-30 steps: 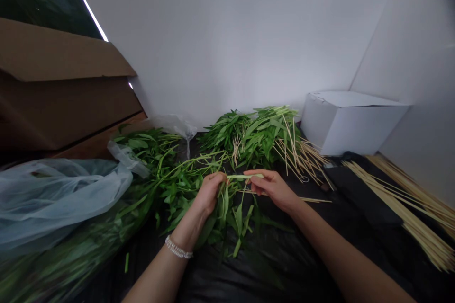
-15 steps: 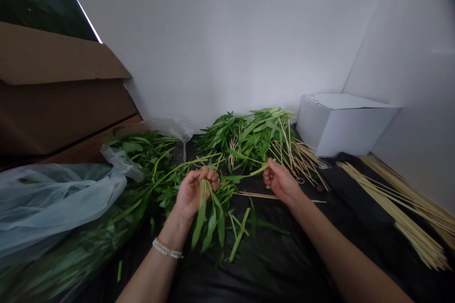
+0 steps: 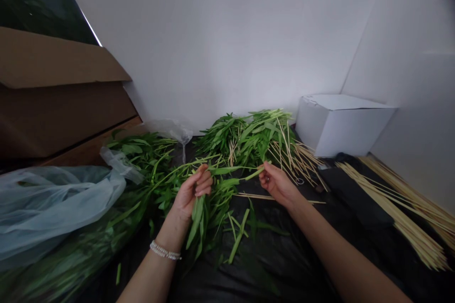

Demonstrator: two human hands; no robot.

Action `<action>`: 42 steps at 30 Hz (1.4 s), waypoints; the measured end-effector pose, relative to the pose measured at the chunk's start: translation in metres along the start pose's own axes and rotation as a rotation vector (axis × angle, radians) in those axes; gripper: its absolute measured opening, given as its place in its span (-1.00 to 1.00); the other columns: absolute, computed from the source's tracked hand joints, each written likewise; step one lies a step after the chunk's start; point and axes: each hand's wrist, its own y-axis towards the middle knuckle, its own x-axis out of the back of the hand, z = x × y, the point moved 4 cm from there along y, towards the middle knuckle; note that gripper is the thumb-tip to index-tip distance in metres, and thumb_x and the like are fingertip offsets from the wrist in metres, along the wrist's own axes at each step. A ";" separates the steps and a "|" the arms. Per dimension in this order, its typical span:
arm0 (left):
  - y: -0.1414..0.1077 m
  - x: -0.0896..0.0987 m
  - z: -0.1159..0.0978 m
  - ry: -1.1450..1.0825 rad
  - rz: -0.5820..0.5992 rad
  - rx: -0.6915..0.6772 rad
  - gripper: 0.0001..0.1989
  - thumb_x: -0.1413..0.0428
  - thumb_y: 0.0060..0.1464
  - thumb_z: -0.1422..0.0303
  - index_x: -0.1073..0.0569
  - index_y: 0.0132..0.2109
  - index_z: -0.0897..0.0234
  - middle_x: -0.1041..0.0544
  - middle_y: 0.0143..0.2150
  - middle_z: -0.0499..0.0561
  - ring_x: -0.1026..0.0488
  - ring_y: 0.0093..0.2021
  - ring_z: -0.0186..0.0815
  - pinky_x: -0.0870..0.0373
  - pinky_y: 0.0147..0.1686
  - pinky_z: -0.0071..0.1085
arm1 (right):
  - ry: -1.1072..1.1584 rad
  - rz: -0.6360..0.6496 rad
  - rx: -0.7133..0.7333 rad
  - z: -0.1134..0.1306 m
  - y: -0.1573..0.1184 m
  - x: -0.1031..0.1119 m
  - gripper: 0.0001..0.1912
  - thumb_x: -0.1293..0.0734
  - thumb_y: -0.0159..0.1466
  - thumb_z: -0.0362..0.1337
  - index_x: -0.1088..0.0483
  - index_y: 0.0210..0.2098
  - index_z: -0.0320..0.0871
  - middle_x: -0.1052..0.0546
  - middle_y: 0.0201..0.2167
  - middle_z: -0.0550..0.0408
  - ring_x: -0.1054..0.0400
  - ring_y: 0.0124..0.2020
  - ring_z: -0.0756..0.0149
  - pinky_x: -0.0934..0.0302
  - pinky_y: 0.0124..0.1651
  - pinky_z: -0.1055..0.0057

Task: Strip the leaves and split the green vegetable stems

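My left hand [image 3: 194,189] is closed around a small bunch of long, narrow leaves [image 3: 198,222], apparently water spinach, which hang below the fist. Between thumb and fingertips, my right hand [image 3: 279,184] pinches a pale green water spinach stem [image 3: 254,173]. A slender leaf [image 3: 227,169] from that stem stretches across to my left fingers. Below the hands, cut stem pieces [image 3: 239,236] lie on the black plastic sheet [image 3: 277,255]. More loose water spinach [image 3: 163,161] is spread behind and left of my left hand.
Against the wall is a heap of greens [image 3: 263,130] with thin wooden sticks [image 3: 302,158] beside it. Bundled sticks [image 3: 401,218] lie at right, near a white box [image 3: 351,125]. A clear plastic bag [image 3: 60,199] and a cardboard box [image 3: 64,113] occupy the left.
My left hand has turned, its fingers now wrapped over the leaves, which hang further left. My right hand has shifted slightly left with its stem, and the leaf now spans both hands.
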 end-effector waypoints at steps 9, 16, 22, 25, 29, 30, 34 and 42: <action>0.000 0.008 -0.012 -0.103 -0.075 -0.045 -0.82 0.10 0.22 0.55 -0.40 -0.20 0.41 -0.26 -0.49 -0.11 -0.13 -0.68 -0.64 0.01 -0.78 -0.76 | -0.029 0.224 -0.046 -0.001 -0.007 -0.009 -0.72 -0.47 0.07 -0.07 -0.53 -0.40 -0.17 -0.36 -0.62 0.20 -0.18 -0.57 0.49 -0.07 -0.50 0.51; 0.005 0.010 0.016 0.519 -0.100 0.178 -0.87 -0.20 0.00 0.50 -0.53 -0.25 0.46 -0.42 -0.41 -0.01 0.01 -0.67 -0.68 0.13 -0.76 -0.71 | -0.167 0.358 -0.114 -0.008 -0.015 -0.016 -0.70 -0.46 0.09 -0.10 -0.57 -0.26 -0.17 -0.35 -0.65 0.22 -0.17 -0.61 0.49 -0.07 -0.50 0.49; 0.002 0.000 0.045 1.032 0.018 0.225 -0.61 -0.23 -0.02 0.11 -0.58 -0.29 0.42 -0.22 -0.67 -0.14 0.03 -0.66 -0.56 0.19 -0.67 -0.55 | -0.261 0.439 -0.090 -0.015 -0.020 -0.024 -0.69 -0.46 0.11 -0.10 -0.58 -0.23 -0.16 -0.48 -0.53 0.14 -0.26 -0.54 0.47 -0.11 -0.46 0.49; 0.001 -0.001 0.050 1.123 0.026 0.222 -0.60 -0.23 -0.05 0.08 -0.58 -0.31 0.41 -0.31 -0.63 -0.10 0.01 -0.64 -0.54 0.17 -0.65 -0.51 | -0.320 0.437 -0.074 -0.017 -0.020 -0.026 -0.69 -0.45 0.12 -0.09 -0.57 -0.22 -0.15 -0.51 -0.51 0.12 -0.27 -0.54 0.47 -0.11 -0.46 0.49; 0.001 -0.003 0.050 1.233 0.053 0.196 -0.64 -0.18 0.01 0.11 -0.59 -0.29 0.39 -0.42 -0.56 -0.05 0.01 -0.64 -0.53 0.12 -0.63 -0.51 | -0.379 0.424 -0.020 -0.016 -0.020 -0.026 -0.71 -0.44 0.12 -0.11 -0.56 -0.23 -0.14 -0.52 -0.49 0.13 -0.27 -0.54 0.48 -0.13 -0.45 0.49; 0.001 -0.004 0.049 1.269 0.064 0.172 -0.65 -0.16 0.03 0.13 -0.59 -0.32 0.38 -0.44 -0.55 -0.04 -0.03 -0.63 -0.52 0.07 -0.62 -0.51 | -0.391 0.416 -0.007 -0.015 -0.020 -0.026 -0.72 -0.44 0.12 -0.11 -0.56 -0.24 -0.14 -0.52 -0.49 0.13 -0.27 -0.54 0.48 -0.13 -0.45 0.49; 0.004 -0.006 0.044 1.397 0.032 0.013 -0.78 -0.14 -0.01 0.28 -0.59 -0.38 0.37 -0.52 -0.48 0.02 -0.33 -0.47 -0.38 -0.21 -0.43 -0.48 | -0.470 0.347 0.026 -0.008 -0.019 -0.027 -0.73 -0.46 0.08 -0.10 -0.55 -0.30 -0.13 -0.50 -0.54 0.16 -0.27 -0.56 0.47 -0.15 -0.45 0.48; 0.006 -0.005 0.038 1.471 -0.232 -0.268 -0.86 -0.11 -0.20 0.39 -0.55 -0.50 0.35 -0.41 -0.60 -0.09 -0.26 -0.53 -0.42 -0.12 -0.50 -0.50 | -0.554 0.256 0.157 -0.005 -0.020 -0.032 -0.76 -0.50 0.01 -0.14 -0.57 -0.36 -0.13 -0.48 -0.61 0.18 -0.29 -0.56 0.43 -0.17 -0.45 0.45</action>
